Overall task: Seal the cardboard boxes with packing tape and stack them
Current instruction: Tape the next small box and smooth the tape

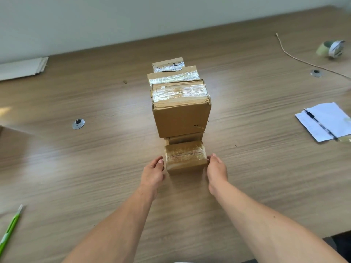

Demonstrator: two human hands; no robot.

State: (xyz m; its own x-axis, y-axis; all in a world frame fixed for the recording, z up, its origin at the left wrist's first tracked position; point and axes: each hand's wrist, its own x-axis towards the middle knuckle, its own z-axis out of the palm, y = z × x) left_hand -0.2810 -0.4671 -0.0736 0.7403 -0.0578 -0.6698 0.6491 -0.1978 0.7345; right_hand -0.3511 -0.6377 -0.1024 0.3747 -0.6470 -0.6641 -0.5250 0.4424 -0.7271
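A small taped cardboard box (186,157) sits on the wooden table (95,168) closest to me. My left hand (153,172) hovers just off its left side with the fingers loosely curled. My right hand (216,170) lies along its right side, fingertips touching the box's edge. Behind it comes a low flat box (185,138), then a large taped box (181,114). Two further taped boxes (171,73) stand behind the large one, partly hidden. A roll of clear packing tape (331,48) lies at the far right.
A green utility knife (9,230) lies at the near left. Paper sheets with a pen (324,120) are on the right, and a string (296,56) trails at the far right. Flattened cardboard (22,68) lies far left. Two metal grommets (78,123) are set in the tabletop.
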